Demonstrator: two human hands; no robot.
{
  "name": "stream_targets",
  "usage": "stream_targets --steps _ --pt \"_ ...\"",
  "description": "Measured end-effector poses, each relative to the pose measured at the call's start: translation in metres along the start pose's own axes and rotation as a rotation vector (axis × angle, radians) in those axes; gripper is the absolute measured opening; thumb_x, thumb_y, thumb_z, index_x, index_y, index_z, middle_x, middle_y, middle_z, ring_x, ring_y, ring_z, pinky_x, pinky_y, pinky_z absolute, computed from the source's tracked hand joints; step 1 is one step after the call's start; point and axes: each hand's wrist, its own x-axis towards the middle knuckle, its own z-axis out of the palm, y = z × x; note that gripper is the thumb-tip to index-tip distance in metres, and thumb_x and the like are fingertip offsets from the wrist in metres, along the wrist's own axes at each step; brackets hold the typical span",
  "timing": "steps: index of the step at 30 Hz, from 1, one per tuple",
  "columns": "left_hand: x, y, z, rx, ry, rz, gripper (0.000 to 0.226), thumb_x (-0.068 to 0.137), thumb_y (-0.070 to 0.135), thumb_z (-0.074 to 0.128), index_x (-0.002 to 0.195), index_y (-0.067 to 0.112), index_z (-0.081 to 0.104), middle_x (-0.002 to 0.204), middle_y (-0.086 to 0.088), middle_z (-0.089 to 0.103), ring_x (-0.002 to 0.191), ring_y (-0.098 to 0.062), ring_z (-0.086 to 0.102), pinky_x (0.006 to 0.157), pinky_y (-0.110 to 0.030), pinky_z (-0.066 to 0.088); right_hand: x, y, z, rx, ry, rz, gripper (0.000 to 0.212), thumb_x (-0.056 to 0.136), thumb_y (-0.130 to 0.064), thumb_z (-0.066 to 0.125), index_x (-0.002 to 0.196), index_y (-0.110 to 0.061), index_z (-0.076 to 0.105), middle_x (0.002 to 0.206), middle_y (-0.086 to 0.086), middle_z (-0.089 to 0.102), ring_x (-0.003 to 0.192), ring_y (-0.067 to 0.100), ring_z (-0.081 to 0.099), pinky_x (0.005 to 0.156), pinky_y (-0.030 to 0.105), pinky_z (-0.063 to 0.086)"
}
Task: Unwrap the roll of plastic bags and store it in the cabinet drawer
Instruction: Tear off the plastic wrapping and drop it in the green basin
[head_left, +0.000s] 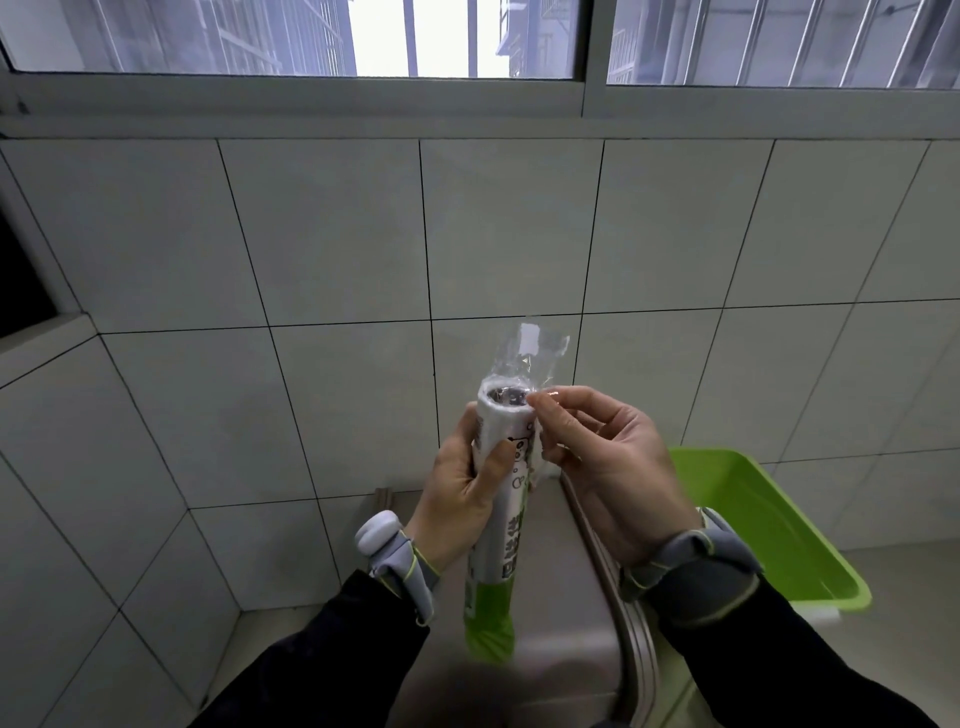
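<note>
Left hand (462, 499) gripping roll (501, 467), right fingers (550, 400) pinching wrapper (530, 353)

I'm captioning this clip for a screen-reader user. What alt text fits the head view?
A person's left hand grips an upright roll of plastic bags while the right hand pinches the clear wrapper open at its top end. Behind are a grey tiled wall, a window, and a green bin at right.

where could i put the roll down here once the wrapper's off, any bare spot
The grey top under the hands shows bare between the roll of plastic bags and the metal rail. The green tub looks bare inside. Crowded: the middle, where the left hand grips the roll and the right hand pinches the clear wrapper.
</note>
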Motion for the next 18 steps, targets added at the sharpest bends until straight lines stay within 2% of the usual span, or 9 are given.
stream_targets --steps 3,7,10,13,16,18 --pt "0.0 -0.001 -0.001 0.009 0.004 0.0 0.04 0.082 0.061 0.062 0.117 0.042 0.056 0.098 -0.01 0.068 0.08 -0.027 0.067 0.069 -0.042 0.057 -0.002 0.003 0.0 -0.005 -0.005 -0.07 0.019 0.067 -0.025 0.078 0.08 -0.012 0.072 0.072 0.001 0.067 0.063 0.007 0.058 0.061 0.017 0.049" --pt "0.001 -0.002 -0.002 0.018 0.03 -0.01 0.037 0.081 0.063 0.062 0.113 0.045 0.057 0.099 -0.019 0.064 0.079 -0.033 0.065 0.068 -0.052 0.057 -0.002 0.004 0.0 0.028 -0.011 -0.141 0.019 0.064 -0.028 0.081 0.08 -0.019 0.074 0.081 0.0 0.068 0.076 0.01 0.06 0.07 0.018 0.05" --pt "0.0 -0.005 -0.002 0.019 0.039 -0.011 0.037 0.081 0.062 0.062 0.113 0.044 0.057 0.097 -0.02 0.064 0.078 -0.032 0.065 0.066 -0.05 0.057 -0.002 -0.001 0.002 0.006 -0.001 -0.131 0.013 0.069 -0.02 0.076 0.081 -0.017 0.074 0.079 0.0 0.07 0.072 0.009 0.062 0.067 0.018 0.05" --pt "0.0 -0.008 -0.003 0.037 0.025 -0.02 0.039 0.081 0.063 0.062 0.113 0.043 0.056 0.095 -0.019 0.065 0.077 -0.03 0.066 0.066 -0.045 0.056 0.002 -0.004 0.003 -0.035 0.027 -0.099 0.02 0.069 -0.02 0.074 0.087 -0.011 0.073 0.075 -0.001 0.07 0.062 0.004 0.059 0.062 0.018 0.048" --pt "-0.001 -0.01 -0.003 0.041 0.012 -0.036 0.039 0.08 0.064 0.062 0.113 0.046 0.056 0.097 -0.02 0.065 0.078 -0.033 0.066 0.068 -0.046 0.057 0.003 -0.004 0.003 -0.08 0.072 -0.129 0.021 0.064 -0.029 0.079 0.08 -0.015 0.076 0.076 0.001 0.07 0.065 0.007 0.057 0.064 0.022 0.045" --pt "-0.002 -0.011 -0.003 0.049 0.001 -0.042 0.038 0.08 0.064 0.061 0.114 0.045 0.056 0.098 -0.021 0.064 0.08 -0.034 0.066 0.069 -0.046 0.057 0.002 -0.004 0.003 -0.084 0.09 -0.179 0.014 0.067 -0.024 0.077 0.078 -0.015 0.076 0.079 0.001 0.073 0.07 0.007 0.061 0.065 0.02 0.047"
